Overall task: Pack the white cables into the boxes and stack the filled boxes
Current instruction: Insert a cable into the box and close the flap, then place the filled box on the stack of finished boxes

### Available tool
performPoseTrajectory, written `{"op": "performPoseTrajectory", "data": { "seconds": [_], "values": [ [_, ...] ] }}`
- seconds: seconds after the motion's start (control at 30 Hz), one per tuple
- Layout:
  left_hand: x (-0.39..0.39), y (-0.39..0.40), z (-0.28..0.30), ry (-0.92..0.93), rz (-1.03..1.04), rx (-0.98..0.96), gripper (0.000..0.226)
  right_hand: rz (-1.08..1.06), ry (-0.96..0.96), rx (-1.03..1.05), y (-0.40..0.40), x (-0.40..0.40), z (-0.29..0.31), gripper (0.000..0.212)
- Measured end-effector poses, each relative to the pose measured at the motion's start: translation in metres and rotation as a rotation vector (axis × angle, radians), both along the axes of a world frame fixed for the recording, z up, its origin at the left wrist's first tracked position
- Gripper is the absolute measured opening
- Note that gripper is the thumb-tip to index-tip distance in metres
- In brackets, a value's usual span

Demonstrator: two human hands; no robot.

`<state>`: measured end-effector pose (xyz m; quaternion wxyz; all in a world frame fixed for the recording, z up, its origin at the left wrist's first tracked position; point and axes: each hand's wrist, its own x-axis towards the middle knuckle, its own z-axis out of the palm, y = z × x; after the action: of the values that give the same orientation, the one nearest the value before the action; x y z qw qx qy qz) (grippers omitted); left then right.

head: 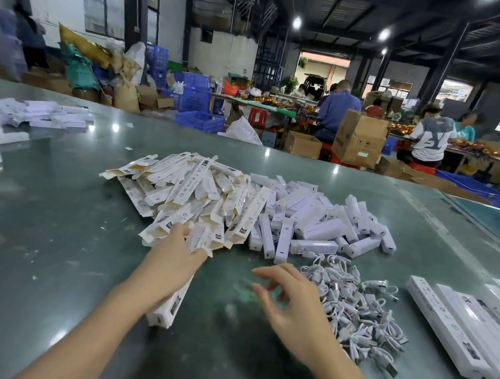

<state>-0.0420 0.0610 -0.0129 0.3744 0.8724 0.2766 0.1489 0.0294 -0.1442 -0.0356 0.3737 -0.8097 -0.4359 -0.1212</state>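
A heap of long, flat, open white boxes (190, 193) lies in the middle of the green table (44, 224). My left hand (173, 259) grips one long box (177, 295) at the heap's near edge; the box runs under my palm toward me. My right hand (290, 304) hovers above the table with relaxed, spread fingers and holds nothing, just left of a pile of coiled white cables (354, 306). Small white inner boxes (318, 221) are heaped behind the cables. Filled long boxes (473, 326) lie side by side at the right.
More white boxes (4, 119) are scattered at the far left of the table. Beyond the table's far edge stand blue crates (199, 119), cardboard cartons (359, 137) and several people seated at other tables.
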Motion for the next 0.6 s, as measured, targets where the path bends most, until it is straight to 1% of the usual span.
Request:
{"op": "performPoseTrajectory", "data": {
  "seconds": [0.07, 0.2, 0.3, 0.37, 0.47, 0.5, 0.6],
  "values": [
    [-0.018, 0.013, 0.0, 0.107, 0.005, 0.139, 0.046, -0.023, -0.002, -0.006, 0.002, 0.0, -0.002, 0.017],
    [-0.038, 0.029, -0.001, 0.216, 0.039, 0.303, 0.053, -0.037, 0.016, -0.002, 0.005, 0.002, -0.005, 0.014],
    [-0.035, 0.034, -0.005, 0.327, 0.04, 0.408, 0.049, -0.044, 0.043, 0.026, 0.006, 0.004, -0.008, 0.014],
    [-0.027, 0.034, -0.004, 0.343, 0.067, 0.493, 0.05, -0.054, 0.054, 0.031, 0.006, 0.006, -0.01, 0.014],
    [-0.007, 0.037, 0.003, 0.218, 0.185, 0.531, 0.049, -0.061, 0.072, 0.037, 0.005, 0.007, -0.011, 0.015],
    [0.002, 0.039, 0.006, 0.205, 0.221, 0.537, 0.047, -0.061, 0.07, 0.039, 0.006, 0.008, -0.011, 0.014],
    [0.026, 0.044, 0.008, 0.306, 0.259, 0.489, 0.045, -0.051, 0.057, 0.039, 0.006, 0.007, -0.011, 0.013]
  ]
}}
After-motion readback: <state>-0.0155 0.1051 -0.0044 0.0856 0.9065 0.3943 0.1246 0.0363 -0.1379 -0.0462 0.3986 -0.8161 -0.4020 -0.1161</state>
